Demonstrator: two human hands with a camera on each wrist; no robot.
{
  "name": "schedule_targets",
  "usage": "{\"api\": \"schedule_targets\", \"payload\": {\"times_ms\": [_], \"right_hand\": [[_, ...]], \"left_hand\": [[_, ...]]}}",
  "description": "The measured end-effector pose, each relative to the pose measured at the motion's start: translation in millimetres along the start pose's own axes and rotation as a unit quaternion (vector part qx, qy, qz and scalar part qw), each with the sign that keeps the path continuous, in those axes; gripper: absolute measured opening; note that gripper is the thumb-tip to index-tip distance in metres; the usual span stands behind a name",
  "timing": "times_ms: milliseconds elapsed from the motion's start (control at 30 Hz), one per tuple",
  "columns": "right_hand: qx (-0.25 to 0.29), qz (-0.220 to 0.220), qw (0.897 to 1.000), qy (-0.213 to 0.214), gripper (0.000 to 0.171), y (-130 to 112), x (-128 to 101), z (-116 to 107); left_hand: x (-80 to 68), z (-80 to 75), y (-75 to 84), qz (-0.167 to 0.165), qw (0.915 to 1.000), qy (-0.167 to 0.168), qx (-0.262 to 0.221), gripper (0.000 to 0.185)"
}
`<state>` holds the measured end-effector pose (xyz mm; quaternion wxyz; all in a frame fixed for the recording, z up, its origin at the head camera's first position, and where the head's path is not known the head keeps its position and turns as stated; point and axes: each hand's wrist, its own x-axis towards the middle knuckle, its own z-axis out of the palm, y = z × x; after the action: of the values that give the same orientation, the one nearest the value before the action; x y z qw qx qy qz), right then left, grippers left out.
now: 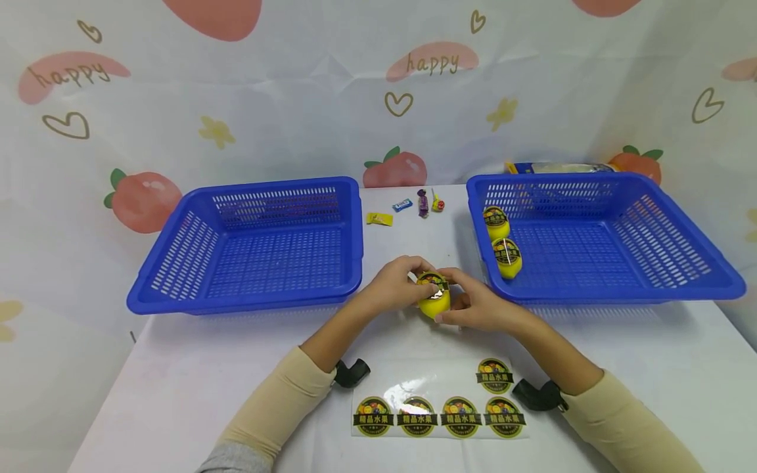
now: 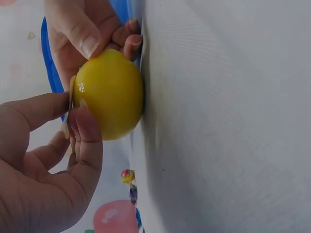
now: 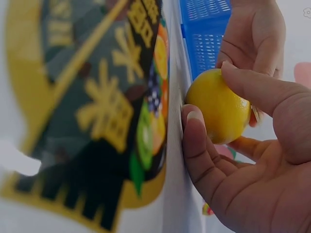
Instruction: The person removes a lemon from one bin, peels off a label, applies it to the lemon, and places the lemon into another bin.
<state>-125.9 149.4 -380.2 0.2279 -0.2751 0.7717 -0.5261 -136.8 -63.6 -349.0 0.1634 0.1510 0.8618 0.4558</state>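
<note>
A yellow lemon (image 1: 434, 309) stands on the white table between the two baskets. Across its upper side lies a round black-and-gold fruit sticker (image 1: 430, 281). My left hand (image 1: 395, 284) pinches the sticker's edge against the lemon, thumb on its face. From the other side, my right hand (image 1: 480, 306) grips the lemon between thumb and fingers. In the left wrist view the lemon (image 2: 112, 97) touches the table, and the sticker shows only edge-on. Nearer me lies a clear sticker sheet (image 1: 440, 387) with several matching stickers.
At left stands a blue basket (image 1: 248, 303); at right, another blue basket (image 1: 591, 292) holds two stickered lemons (image 1: 507, 259). Several small wrapped sweets (image 1: 380, 219) lie at the back between them. A partly hidden packet (image 1: 562, 168) sits behind the right basket.
</note>
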Motion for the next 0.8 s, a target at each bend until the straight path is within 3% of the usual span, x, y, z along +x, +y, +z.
{"api": "schedule_targets", "payload": {"times_ms": [200, 400, 800], "right_hand": [[-0.008, -0.003, 1.0, -0.001, 0.071, 0.2, 0.4, -0.1], [-0.018, 0.0, 1.0, 0.0, 0.068, 0.4, 1.2, 0.6], [-0.039, 0.007, 0.999, 0.008, 0.067, 1.0, 1.2, 1.7]], "left_hand": [[0.9, -0.2, -3.5, -0.024, 0.9996, 0.008, 0.01, 0.037], [-3.1, -0.6, -7.1, -0.052, 0.9986, -0.007, 0.004, 0.044], [-8.7, -3.7, -15.5, -0.023, 0.996, -0.043, -0.075, 0.037]]}}
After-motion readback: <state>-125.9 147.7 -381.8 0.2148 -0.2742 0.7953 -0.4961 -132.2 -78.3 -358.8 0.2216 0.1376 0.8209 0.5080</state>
